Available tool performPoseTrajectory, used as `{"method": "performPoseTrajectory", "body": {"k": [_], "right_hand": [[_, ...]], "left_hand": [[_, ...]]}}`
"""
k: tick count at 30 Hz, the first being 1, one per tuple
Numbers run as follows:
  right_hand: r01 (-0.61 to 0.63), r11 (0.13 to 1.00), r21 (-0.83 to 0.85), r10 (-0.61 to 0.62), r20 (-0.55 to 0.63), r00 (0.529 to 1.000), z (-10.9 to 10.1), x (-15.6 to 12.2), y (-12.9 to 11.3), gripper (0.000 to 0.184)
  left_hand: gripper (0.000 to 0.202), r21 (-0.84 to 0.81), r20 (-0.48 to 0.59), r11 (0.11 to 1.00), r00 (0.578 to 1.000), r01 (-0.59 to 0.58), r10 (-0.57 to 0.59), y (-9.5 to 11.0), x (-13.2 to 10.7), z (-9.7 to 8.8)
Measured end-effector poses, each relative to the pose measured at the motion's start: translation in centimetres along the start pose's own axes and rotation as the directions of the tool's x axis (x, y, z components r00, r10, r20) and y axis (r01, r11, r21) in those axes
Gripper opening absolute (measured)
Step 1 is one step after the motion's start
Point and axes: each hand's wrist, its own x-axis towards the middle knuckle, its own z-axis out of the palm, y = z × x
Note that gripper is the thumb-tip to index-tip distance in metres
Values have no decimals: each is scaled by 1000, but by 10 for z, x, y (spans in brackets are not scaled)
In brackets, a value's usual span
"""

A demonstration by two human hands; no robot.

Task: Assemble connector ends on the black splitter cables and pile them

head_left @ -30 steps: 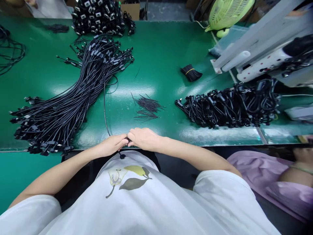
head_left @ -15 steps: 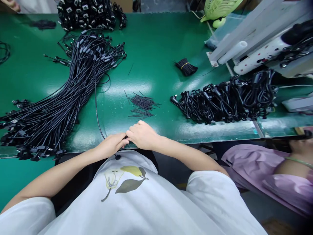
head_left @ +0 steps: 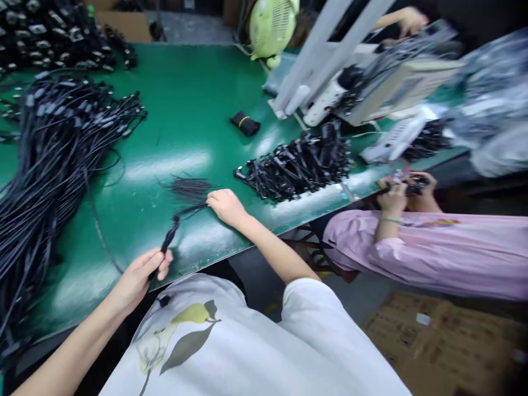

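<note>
My left hand [head_left: 142,274] is closed on a black cable [head_left: 170,237] near the table's front edge. The cable runs up and right to my right hand [head_left: 225,205], which pinches its other part just below a small heap of thin black ties [head_left: 190,187]. The cable is stretched between both hands above the green table [head_left: 185,110]. A big bundle of long black cables [head_left: 45,159] lies to my left. A pile of coiled black cables [head_left: 297,162] lies to the right of my right hand.
A small banded black bundle [head_left: 246,123] lies farther back. A green fan [head_left: 270,25], a white frame [head_left: 317,49] and more connectors [head_left: 49,33] stand at the back. A person in a pink top [head_left: 433,247] sits at my right, hands [head_left: 402,192] on a cable.
My hands have parted: the right went forward to the ties, the left pulled back and left, stretching the cable. My view has swung to the right.
</note>
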Motion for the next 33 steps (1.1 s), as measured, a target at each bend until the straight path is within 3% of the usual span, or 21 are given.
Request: {"method": "performPoseTrajectory", "body": {"k": [3,6,11,14,17,19,22,24,26,29,31,33], "right_hand": [[-70,996,-58,65,-90,994,0,0,0,27],[-209,978,-9,204,-166,965,-7,-4,-2,29],[-297,918,262,363,-261,894,-18,-10,-12,26],[-262,834,486,421,-253,871,-24,-10,-38,21],[-126,746,654,273,-128,953,-30,-14,-78,17],[-47,758,650,145,-98,985,-32,-18,-102,17],[52,913,405,4,-138,990,-32,-19,-121,24],[184,968,168,-160,-147,976,-34,-14,-122,29],[396,918,-20,-394,-155,906,-39,-6,-117,30],[662,714,-229,-696,-127,707,-55,8,-111,31],[742,591,-316,-791,-47,610,-67,15,-110,30],[783,499,-372,-839,20,544,-77,20,-112,28]], "left_hand": [[36,-102,-38,995,999,9,-13,-4,4,-2],[37,-162,-57,987,998,-6,-3,-2,8,0],[38,-242,-26,968,998,-61,56,11,12,18],[47,-250,27,963,994,-98,108,18,16,27],[61,-237,48,957,982,-165,181,18,20,30],[58,-171,11,957,971,-235,240,15,22,28],[47,74,-54,949,949,-308,312,12,21,22],[44,259,-94,917,937,-303,337,12,20,16],[39,364,-91,891,942,-271,323,15,17,10],[41,324,13,923,976,-209,217,21,14,1],[42,230,92,964,989,-135,117,25,11,-3],[37,155,134,987,991,-48,27,27,10,-5]]}}
